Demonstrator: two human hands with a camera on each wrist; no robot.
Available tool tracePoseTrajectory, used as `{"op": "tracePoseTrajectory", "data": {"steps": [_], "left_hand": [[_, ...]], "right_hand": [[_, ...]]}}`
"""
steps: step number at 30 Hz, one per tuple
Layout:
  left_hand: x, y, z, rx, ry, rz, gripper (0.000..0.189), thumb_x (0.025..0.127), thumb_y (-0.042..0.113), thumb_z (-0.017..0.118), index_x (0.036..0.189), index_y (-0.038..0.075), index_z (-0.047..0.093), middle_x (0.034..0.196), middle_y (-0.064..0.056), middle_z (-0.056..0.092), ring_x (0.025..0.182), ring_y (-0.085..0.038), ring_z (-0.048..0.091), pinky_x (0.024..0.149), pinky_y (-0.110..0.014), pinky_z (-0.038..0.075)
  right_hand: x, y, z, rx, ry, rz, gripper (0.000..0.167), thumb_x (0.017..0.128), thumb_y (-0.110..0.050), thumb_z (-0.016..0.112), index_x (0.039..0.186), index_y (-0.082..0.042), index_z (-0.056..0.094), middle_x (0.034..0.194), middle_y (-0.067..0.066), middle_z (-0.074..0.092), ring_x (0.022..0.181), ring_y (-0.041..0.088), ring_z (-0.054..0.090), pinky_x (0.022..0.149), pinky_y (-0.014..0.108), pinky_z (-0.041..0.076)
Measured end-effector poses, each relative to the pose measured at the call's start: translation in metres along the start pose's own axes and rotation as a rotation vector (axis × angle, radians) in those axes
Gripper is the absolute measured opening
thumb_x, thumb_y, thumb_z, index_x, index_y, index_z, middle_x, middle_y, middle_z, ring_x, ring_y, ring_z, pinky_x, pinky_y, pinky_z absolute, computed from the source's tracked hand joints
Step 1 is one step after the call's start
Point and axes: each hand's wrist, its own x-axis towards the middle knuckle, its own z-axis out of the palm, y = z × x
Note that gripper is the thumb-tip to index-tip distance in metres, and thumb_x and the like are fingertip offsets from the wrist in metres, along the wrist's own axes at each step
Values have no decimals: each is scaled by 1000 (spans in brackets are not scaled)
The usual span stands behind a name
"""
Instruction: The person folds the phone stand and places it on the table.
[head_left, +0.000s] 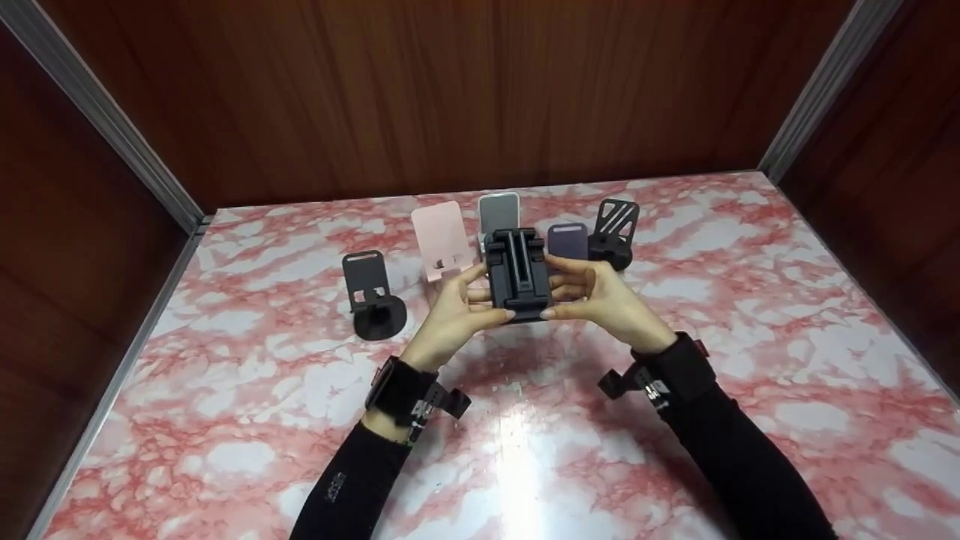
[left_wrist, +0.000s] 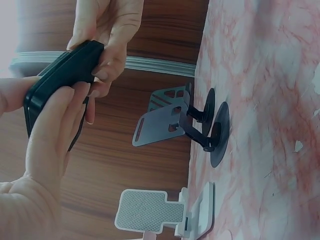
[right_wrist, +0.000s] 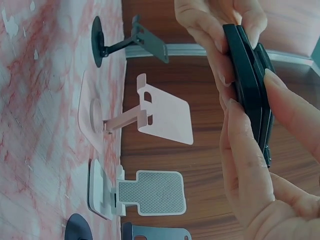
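Note:
A black folded phone stand is held up above the table, its slotted, ribbed face toward the head camera. My left hand grips its left side, thumb along the lower edge and fingers behind. On the opposite side my right hand holds it the same way, the two thumb tips close together at the bottom. Both wrist views show the stand edge-on, a thin dark block between the fingers. Just behind it, a white phone stand with a grey pad is partly hidden.
Several phone stands stand in a row on the red-and-white marbled table: a black one at left, a pink one, a purple one and a black slotted one at right. Brown wood panels enclose the back and sides.

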Motion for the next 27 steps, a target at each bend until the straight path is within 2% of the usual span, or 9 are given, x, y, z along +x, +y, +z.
{"op": "tracePoseTrajectory", "data": {"steps": [6,12,15,19,23,27], "left_hand": [[1,0,-1,-17,-11,5,83,76,-8,66,145,1,21,121,-26,58,100,-25,64,84,-32,55],[0,0,-2,-9,-33,7,82,73,-9,68,142,4,27,116,-22,59,91,-19,65,80,-29,56],[0,0,-3,20,-58,17,77,72,-8,69,139,5,33,113,-19,61,88,-18,65,78,-28,55],[-1,0,-3,75,-95,21,73,72,-5,71,135,7,38,109,-16,62,84,-17,65,76,-29,55],[-2,-1,-3,102,-122,-4,75,72,-1,73,136,11,36,114,-15,59,86,-17,64,76,-29,54],[-4,0,-3,136,-160,-25,84,73,5,75,142,16,29,124,-15,54,91,-20,63,76,-29,54]], "right_hand": [[0,1,1,23,6,6,80,73,6,72,142,-4,34,98,3,66,90,12,64,78,24,56],[0,3,0,101,-21,47,77,73,9,71,140,1,33,100,4,65,90,12,63,78,24,55],[0,4,-2,127,-50,83,70,73,10,70,134,5,36,99,4,64,88,11,62,77,23,55],[1,7,-5,173,-133,136,62,73,13,68,125,2,37,95,3,62,84,11,62,75,23,55],[1,9,-8,219,-189,174,60,73,15,66,122,-2,35,94,4,61,83,12,62,75,24,55],[-2,11,-10,226,-163,190,63,73,15,66,124,-2,34,98,4,62,87,13,63,77,24,55]]}}
